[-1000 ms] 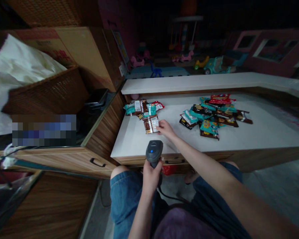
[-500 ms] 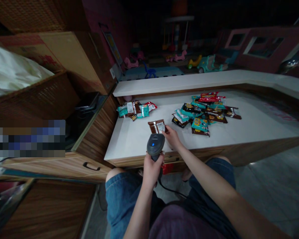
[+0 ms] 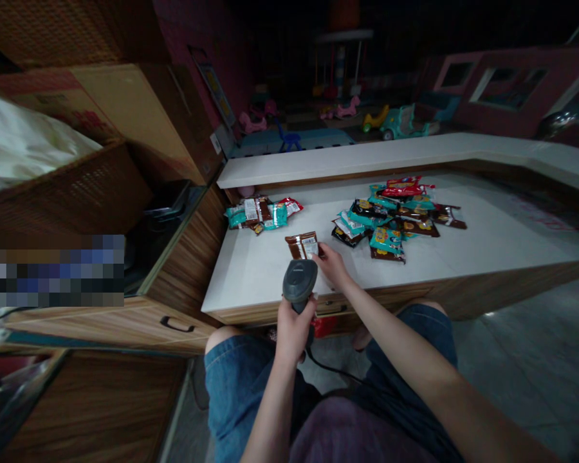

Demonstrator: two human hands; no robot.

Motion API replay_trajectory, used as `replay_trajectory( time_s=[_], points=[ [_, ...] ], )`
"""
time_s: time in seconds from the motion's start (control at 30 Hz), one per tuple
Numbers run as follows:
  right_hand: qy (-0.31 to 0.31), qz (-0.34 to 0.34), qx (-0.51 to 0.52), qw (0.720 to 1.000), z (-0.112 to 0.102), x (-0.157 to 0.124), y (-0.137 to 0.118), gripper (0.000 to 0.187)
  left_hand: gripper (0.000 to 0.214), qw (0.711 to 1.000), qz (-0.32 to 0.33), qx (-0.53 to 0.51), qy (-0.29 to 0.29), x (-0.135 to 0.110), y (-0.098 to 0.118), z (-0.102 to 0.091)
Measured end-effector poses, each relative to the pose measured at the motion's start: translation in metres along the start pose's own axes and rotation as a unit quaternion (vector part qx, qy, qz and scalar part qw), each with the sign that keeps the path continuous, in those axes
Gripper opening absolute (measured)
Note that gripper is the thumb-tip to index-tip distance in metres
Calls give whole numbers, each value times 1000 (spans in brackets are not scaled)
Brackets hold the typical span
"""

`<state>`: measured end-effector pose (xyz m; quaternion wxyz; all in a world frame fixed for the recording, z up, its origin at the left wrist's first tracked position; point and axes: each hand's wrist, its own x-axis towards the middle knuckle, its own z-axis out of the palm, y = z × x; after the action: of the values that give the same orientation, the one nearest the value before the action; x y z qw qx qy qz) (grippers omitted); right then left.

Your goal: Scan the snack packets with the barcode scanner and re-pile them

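white counter [image 3: 511, 251] below me: my left grip [image 3: 294, 334] wraps a barcode scanner [image 3: 299, 280], my right grip [image 3: 332, 267] pinches a brown snack packet [image 3: 302, 245].

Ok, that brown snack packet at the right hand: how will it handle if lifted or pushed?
Probably light and floppy: the brown snack packet looks like a thin film wrapper. Its glossy surface may slide easily on the white countertop. Being flat, it should not roll.

Scanner [image 3: 299, 283]: matt plastic, looks pretty smooth
Packet [image 3: 302, 245]: glossy plastic film, kinda crinkly
Counter [image 3: 502, 257]: smooth, slight sheen
Cabinet [image 3: 183, 257]: wood-grain finish, low shine
Basket [image 3: 72, 193]: rough woven wicker
Shorts [image 3: 231, 379]: plain matt denim
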<state>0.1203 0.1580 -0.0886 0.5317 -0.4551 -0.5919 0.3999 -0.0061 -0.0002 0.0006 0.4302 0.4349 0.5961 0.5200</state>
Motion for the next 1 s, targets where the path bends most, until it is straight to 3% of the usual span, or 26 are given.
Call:
replay_trajectory(
  time_s=[0.13, 0.23, 0.33, 0.4, 0.53, 0.67, 0.77, 0.83, 0.9, 1.0],
  points=[
    [20, -8, -3, 1000, 0, -2, -6, 35, 34, 1000, -3, -11, 13, -1, 1, -1],
    [90, -79, -47, 992, -15, -2, -24, 38, 32, 1000, 6, -7, 25, -1, -4, -4],
    [180, -216, -168, 945, -52, 8, -56, 31, 32, 999, 3, -2, 32, -1, -9, -7],
    [229, -264, -257, 901, -84, 20, -77, 32, 32, 999, 1, -7, 36, -1, -10, -7],
    [261, -254, -401, 841, -137, 49, -90, 37, 31, 999, 2, -18, 37, -1, -10, -5],
    [221, -232, -451, 833, -158, 58, -72, 41, 29, 999, 6, -15, 29, 0, -13, -5],
    [219, -243, -436, 839, -156, 50, -66, 45, 30, 1000, 1, -14, 26, 1, -18, -8],
    [228, -265, -404, 846, -144, 44, -70, 46, 31, 1000, -9, -9, 23, 1, -22, -10],
    [203, -283, -359, 866, -120, 43, -75, 39, 31, 1000, -24, -1, 19, 2, -26, -12],
    [111, -251, -301, 913, -62, 57, -73, 24, 33, 999, -45, -1, 18, 3, -32, -14]
  ],
)
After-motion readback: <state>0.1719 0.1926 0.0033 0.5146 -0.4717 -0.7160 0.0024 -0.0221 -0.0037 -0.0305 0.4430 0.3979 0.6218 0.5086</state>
